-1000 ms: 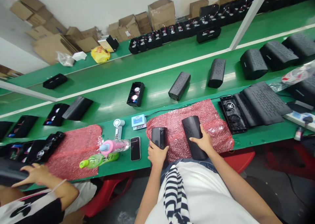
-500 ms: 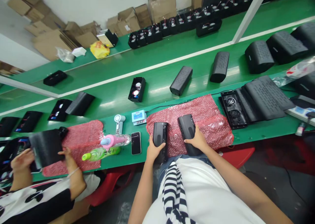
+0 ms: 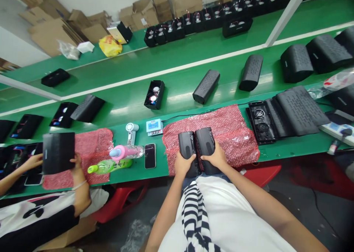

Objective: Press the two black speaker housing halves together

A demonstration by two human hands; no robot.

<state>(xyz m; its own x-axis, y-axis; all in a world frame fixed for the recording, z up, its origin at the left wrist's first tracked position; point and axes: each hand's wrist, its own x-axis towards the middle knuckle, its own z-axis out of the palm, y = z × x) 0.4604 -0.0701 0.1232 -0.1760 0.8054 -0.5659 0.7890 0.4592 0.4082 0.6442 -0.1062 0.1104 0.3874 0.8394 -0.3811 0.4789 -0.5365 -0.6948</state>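
My left hand [image 3: 183, 164] grips the near end of a black speaker body [image 3: 187, 148] that lies on a red bubble-wrap sheet [image 3: 232, 130]. My right hand [image 3: 216, 158] grips the near end of a black grille cover [image 3: 205, 144] right beside it. The two black parts touch side by side, both pointing away from me. Both hands have fingers wrapped round their parts.
Stacked grille covers [image 3: 298, 110] and an open speaker shell [image 3: 258, 121] lie to the right. A phone [image 3: 150, 155], bottles [image 3: 109, 166] and a small meter [image 3: 155, 126] lie to the left. A co-worker's hands hold a black cover [image 3: 58, 152]. Speakers [image 3: 206, 86] ride the green conveyor [image 3: 177, 78].
Both hands brought their black parts together from apart until they touch at the middle of the red sheet. The co-worker lifted a black cover upright.
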